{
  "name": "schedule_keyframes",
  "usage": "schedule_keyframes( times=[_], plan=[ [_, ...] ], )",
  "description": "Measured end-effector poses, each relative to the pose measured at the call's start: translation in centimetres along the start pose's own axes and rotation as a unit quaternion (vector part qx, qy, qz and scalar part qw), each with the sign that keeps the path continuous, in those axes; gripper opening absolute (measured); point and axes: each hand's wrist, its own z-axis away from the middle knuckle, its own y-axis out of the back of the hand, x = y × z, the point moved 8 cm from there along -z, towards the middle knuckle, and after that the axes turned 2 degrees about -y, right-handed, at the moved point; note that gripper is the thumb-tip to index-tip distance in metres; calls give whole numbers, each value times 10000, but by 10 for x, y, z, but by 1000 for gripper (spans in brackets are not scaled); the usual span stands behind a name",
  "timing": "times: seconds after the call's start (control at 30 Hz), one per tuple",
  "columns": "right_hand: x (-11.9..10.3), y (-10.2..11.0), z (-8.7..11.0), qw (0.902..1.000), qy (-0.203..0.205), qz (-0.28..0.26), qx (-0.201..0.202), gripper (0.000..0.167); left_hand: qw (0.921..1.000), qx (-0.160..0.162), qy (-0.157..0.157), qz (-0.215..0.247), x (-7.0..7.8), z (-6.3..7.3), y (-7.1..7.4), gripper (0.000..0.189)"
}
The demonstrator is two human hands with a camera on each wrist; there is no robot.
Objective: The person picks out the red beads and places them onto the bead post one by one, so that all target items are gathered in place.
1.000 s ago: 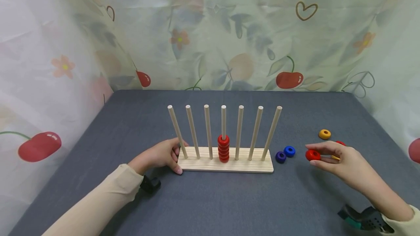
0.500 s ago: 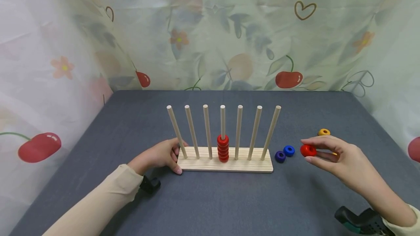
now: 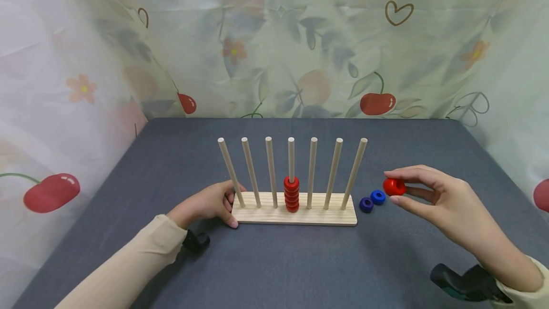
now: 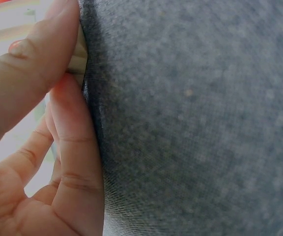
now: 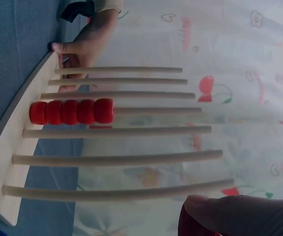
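Right hand (image 3: 448,206) has drifted toward 10 o'clock since half a second ago, with a red bead (image 3: 392,190) pinched between thumb and fingertips, roughly 3 o'clock of the wooden peg rack (image 3: 257,217). Left hand (image 3: 210,204) is gripping the rack's 9 o'clock end. Five stacked red beads (image 3: 291,195) fill the middle peg's lower half. Blue bead (image 3: 378,201) and purple bead (image 3: 365,210) touch or nearly touch at 3. Curtain (image 3: 274,37) reads "happy" twice, at 11 and 1.
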Motion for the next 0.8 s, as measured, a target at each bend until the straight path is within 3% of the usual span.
schedule_keyframes(
  times=[0.57,0.8],
  plan=[
    [-43,-18,-24,9986,434,-102,-290,49,10000,16,62,11,-2,-1,0,80],
    [-63,-21,-32,9947,882,-438,-310,49,9999,15,125,-15,-2,0,0,79]
  ],
)
